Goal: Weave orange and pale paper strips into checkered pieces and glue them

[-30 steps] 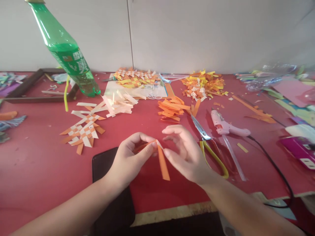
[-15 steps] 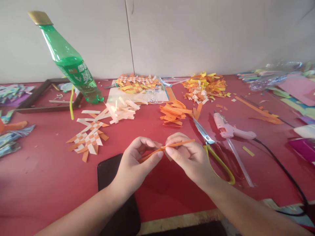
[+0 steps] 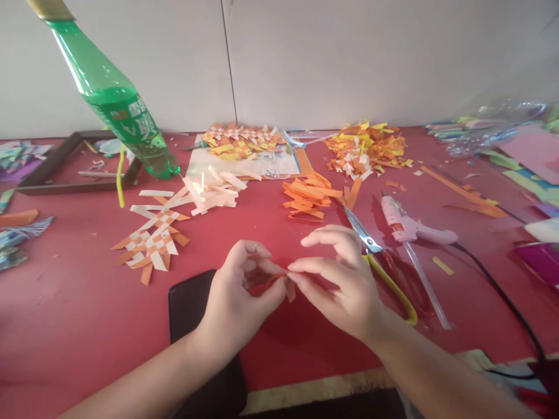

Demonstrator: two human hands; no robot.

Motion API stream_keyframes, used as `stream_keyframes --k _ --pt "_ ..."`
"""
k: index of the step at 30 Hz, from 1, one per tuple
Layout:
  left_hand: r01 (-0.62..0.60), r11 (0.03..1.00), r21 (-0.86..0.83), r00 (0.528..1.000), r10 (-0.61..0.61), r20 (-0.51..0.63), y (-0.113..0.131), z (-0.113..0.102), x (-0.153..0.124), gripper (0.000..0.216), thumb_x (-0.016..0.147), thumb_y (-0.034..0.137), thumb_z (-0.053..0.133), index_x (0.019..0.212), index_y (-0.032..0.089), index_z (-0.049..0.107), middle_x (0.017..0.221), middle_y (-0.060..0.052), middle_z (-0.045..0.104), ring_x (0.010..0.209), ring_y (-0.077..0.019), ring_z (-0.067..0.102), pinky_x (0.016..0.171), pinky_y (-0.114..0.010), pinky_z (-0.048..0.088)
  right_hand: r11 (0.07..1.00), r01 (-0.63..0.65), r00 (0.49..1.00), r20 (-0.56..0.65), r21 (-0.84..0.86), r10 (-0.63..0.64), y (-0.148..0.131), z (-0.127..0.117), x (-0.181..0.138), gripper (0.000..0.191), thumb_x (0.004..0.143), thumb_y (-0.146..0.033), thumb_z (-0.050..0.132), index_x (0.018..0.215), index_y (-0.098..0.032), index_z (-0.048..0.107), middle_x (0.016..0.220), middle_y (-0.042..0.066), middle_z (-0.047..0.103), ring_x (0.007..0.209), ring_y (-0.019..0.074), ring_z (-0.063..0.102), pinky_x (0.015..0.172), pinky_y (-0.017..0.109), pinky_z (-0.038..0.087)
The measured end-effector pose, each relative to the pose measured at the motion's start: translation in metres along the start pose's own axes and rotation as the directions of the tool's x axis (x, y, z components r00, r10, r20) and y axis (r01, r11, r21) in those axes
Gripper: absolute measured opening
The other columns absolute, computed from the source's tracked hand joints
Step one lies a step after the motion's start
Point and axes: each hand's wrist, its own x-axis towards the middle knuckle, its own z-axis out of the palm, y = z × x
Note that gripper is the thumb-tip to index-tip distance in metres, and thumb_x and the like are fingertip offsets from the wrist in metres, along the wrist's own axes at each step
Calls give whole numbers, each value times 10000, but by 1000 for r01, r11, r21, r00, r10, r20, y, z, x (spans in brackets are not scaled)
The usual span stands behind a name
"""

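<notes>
One orange paper strip (image 3: pixel 290 288), bent over on itself, is held above the red counter (image 3: pixel 78 302) near its front edge. The left hand (image 3: pixel 236 294) and the right hand (image 3: pixel 349 288) each pinch it between thumb and forefinger. Both forearms angle inward, and the right hand's other fingers (image 3: pixel 323 237) are raised and spread. Scissors (image 3: pixel 379 256) lie just beside the right hand.

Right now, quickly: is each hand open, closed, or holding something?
Left hand: closed, pinching the orange paper strip.
Right hand: thumb and forefinger pinched on the same strip, other fingers raised.
</notes>
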Motion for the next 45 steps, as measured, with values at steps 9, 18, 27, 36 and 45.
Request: stream_keyframes --k 9,18,27,36,45 --pt "64 990 126 990 -79 118 -2 0 5 248 749 174 698 930 205 531 770 16 669 701 -124 635 676 -235 493 972 -236 960 -155 3 234 6 -10 5 51 923 -186 517 906 -228 540 1003 67 521 977 212 537 847 390 452" --pt "263 934 -243 953 -212 216 -1 -4 9 245 741 321 806 914 169 723 817 -5 699 706 -99 632 732 -237 509 946 -185 876 392 -265 281 67 -34 47 73 790 -229 648 857 -212 672 840 44 673 746 188 600 700 335 447" --pt "255 930 -267 943 -178 281 2 -1 8 273 661 330 866 788 160 694 742 5 683 683 -102 618 717 -237 493 970 -239 890 389 -43 237 66 67 131 150 832 -304 672 944 -204 664 905 33 704 770 155 616 732 285 445" --pt "238 930 -279 952 -167 256 0 -2 12 313 647 375 872 769 152 689 709 0 661 647 -97 588 658 -228 466 923 -364 881 369 126 297 59 107 139 62 794 -177 664 802 -187 603 820 15 692 758 132 619 735 264 451" --pt "256 919 -301 953 -187 240 2 -1 12 325 615 382 887 734 161 680 677 -2 658 612 -98 587 620 -224 468 861 -437 875 342 260 342 56 71 133 147 753 -285 720 815 -189 627 860 20 713 748 135 636 749 294 493"
